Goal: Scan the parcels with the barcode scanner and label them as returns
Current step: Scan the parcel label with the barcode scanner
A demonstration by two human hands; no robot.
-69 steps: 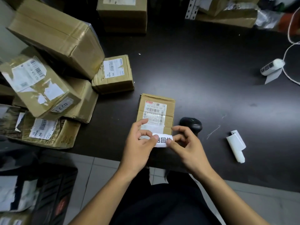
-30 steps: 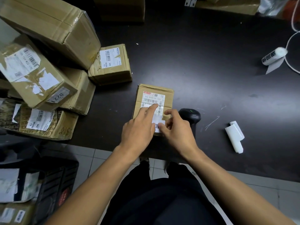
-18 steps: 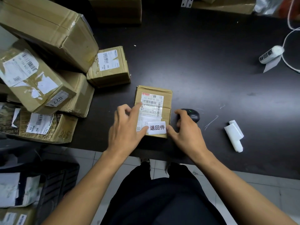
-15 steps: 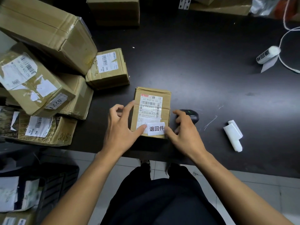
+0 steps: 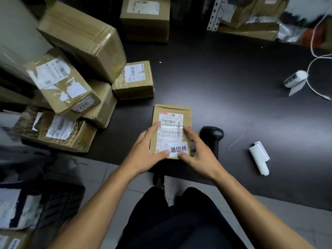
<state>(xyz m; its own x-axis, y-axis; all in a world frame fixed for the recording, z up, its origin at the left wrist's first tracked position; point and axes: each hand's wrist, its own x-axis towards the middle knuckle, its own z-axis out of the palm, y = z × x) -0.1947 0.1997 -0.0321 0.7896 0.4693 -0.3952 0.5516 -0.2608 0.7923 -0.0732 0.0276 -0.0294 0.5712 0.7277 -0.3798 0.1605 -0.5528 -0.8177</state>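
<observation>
step: return sticker (image 5: 178,149) on parcel (image 5: 171,130), near desk (image 5: 233,105) edge | left hand (image 5: 145,151) and right hand (image 5: 199,153) grip: fingers curled, clamped on parcel sides | scanner (image 5: 212,135) just right | next: likely set aside, take another parcel

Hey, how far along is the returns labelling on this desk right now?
Done, by the look of it: the small parcel at the desk edge carries the white return sticker. In hand: the left hand and right hand grip its sides, thumbs at the sticker. Left: the stacked boxes show no such sticker. The barcode scanner lies idle beside the parcel.
</observation>
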